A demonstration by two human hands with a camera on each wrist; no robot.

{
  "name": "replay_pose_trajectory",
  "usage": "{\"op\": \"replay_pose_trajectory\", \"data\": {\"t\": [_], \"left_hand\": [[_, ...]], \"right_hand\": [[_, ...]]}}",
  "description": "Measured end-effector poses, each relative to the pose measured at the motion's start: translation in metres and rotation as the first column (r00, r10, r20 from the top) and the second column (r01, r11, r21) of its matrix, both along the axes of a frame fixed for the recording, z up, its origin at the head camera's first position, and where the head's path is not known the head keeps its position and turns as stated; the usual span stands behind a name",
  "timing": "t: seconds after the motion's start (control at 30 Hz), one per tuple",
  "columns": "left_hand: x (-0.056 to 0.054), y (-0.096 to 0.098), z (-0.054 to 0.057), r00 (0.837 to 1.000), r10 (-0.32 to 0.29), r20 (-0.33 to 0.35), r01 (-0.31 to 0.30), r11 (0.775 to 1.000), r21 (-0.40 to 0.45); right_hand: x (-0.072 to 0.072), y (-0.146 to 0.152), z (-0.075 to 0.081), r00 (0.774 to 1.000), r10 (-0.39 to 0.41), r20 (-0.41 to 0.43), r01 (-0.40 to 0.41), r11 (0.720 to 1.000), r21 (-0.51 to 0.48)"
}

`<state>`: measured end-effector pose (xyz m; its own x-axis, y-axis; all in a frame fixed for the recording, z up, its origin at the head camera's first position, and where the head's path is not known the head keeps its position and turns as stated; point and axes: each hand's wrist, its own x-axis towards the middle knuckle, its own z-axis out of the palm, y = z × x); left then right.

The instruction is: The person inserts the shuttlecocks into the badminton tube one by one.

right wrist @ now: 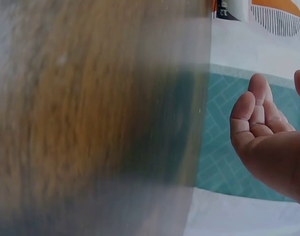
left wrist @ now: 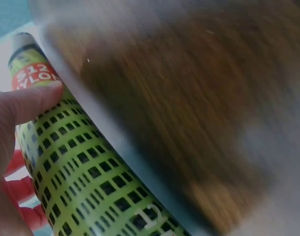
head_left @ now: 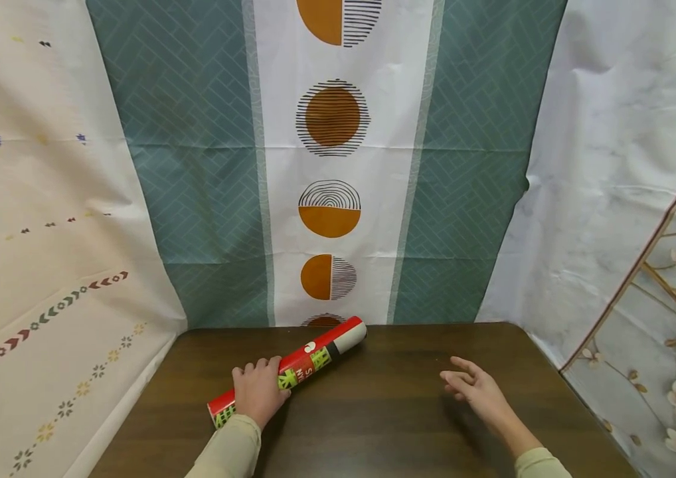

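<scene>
A long shuttlecock tube [head_left: 308,362] in red, green and black, with a whitish far end, lies slanted on the dark wooden table [head_left: 386,425]. My left hand [head_left: 259,393] grips it nearer its lower left end. In the left wrist view the thumb lies across the tube [left wrist: 86,162] by the lettering "NYLON", and the fingers curl around its other side. Over the table's right part hovers my right hand [head_left: 480,392], fingers loosely bent, holding nothing. The right wrist view shows that same hand [right wrist: 267,142] apart from the tube.
A green and white cloth [head_left: 338,166] with orange circles hangs behind the table's back edge. Patterned cloth [head_left: 45,299] borders the left side, and a white flowered cloth [head_left: 661,345] the right.
</scene>
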<state>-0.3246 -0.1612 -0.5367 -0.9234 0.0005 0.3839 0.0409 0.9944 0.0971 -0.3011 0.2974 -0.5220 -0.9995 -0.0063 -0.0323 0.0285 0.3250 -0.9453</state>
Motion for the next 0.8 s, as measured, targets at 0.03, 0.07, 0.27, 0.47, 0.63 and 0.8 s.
{"op": "replay_pose_trajectory", "data": {"t": [0.03, 0.07, 0.27, 0.47, 0.63, 0.8], "left_hand": [[-0.001, 0.000, -0.001, 1.000, 0.014, 0.005, -0.014, 1.000, 0.003], [-0.002, 0.001, -0.001, 1.000, 0.027, 0.011, -0.027, 1.000, 0.007], [-0.003, 0.003, -0.004, 0.996, 0.075, 0.041, -0.076, 0.997, 0.012], [0.000, 0.001, -0.004, 0.995, 0.080, 0.064, -0.081, 0.997, 0.015], [0.001, 0.001, -0.002, 0.996, 0.075, 0.038, -0.076, 0.997, 0.025], [0.003, 0.002, 0.002, 0.998, 0.062, -0.010, -0.062, 0.998, 0.030]], "right_hand": [[0.000, 0.001, 0.000, 1.000, -0.002, 0.000, 0.002, 1.000, 0.000], [0.001, 0.002, 0.000, 1.000, -0.002, -0.001, 0.002, 1.000, 0.003], [0.003, 0.008, -0.001, 1.000, 0.004, -0.014, -0.004, 1.000, 0.013], [0.005, 0.011, -0.004, 1.000, 0.006, -0.006, -0.005, 1.000, 0.023], [0.006, 0.012, -0.004, 1.000, -0.006, 0.021, 0.006, 1.000, 0.011], [0.006, 0.013, -0.004, 1.000, 0.007, 0.017, -0.007, 1.000, 0.007]]}}
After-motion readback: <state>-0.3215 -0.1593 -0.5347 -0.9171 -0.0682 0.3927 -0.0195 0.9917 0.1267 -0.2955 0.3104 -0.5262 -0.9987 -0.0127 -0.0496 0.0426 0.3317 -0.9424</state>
